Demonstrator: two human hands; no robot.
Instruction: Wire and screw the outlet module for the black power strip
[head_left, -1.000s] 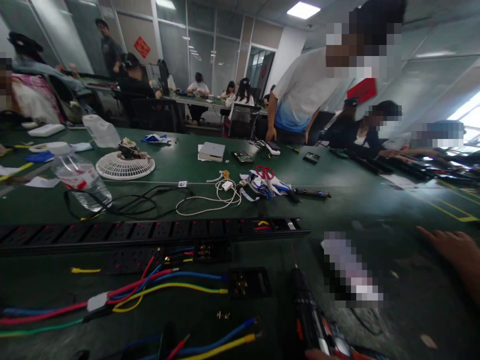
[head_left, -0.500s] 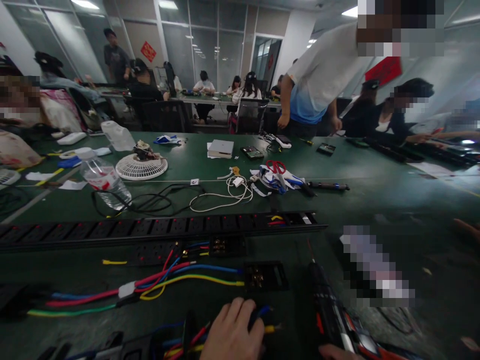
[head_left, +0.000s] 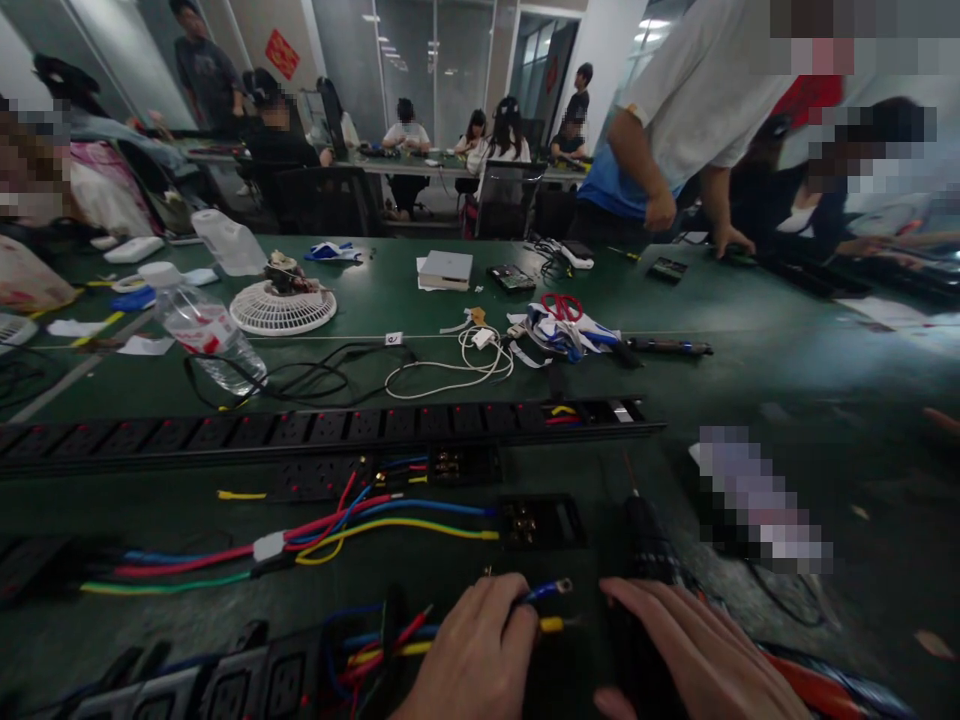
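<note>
My left hand (head_left: 480,645) is closed around wires at the bottom centre. A blue wire (head_left: 546,590) with a ring lug and a yellow wire end (head_left: 551,625) stick out past its fingers. My right hand (head_left: 694,650) is arched over the power screwdriver (head_left: 649,535), fingers and thumb apart, and covers part of its body. Whether the palm touches the tool is hidden. Left of my left hand lies a power strip (head_left: 255,690) with more coloured wires. A black terminal block (head_left: 540,522) with wires attached lies ahead of my hands.
A long socket strip (head_left: 300,432) spans the table ahead. Beyond it are a water bottle (head_left: 206,335), a white fan grille (head_left: 281,308), a white cable (head_left: 450,372) and red-handled scissors (head_left: 561,307). A blurred-out object (head_left: 761,500) lies right. A person (head_left: 660,140) stands across the table.
My right hand has come up from the bottom edge over the power screwdriver. My left hand keeps hold of the wires, and the blue one's lug shows more clearly. The view has tilted down slightly.
</note>
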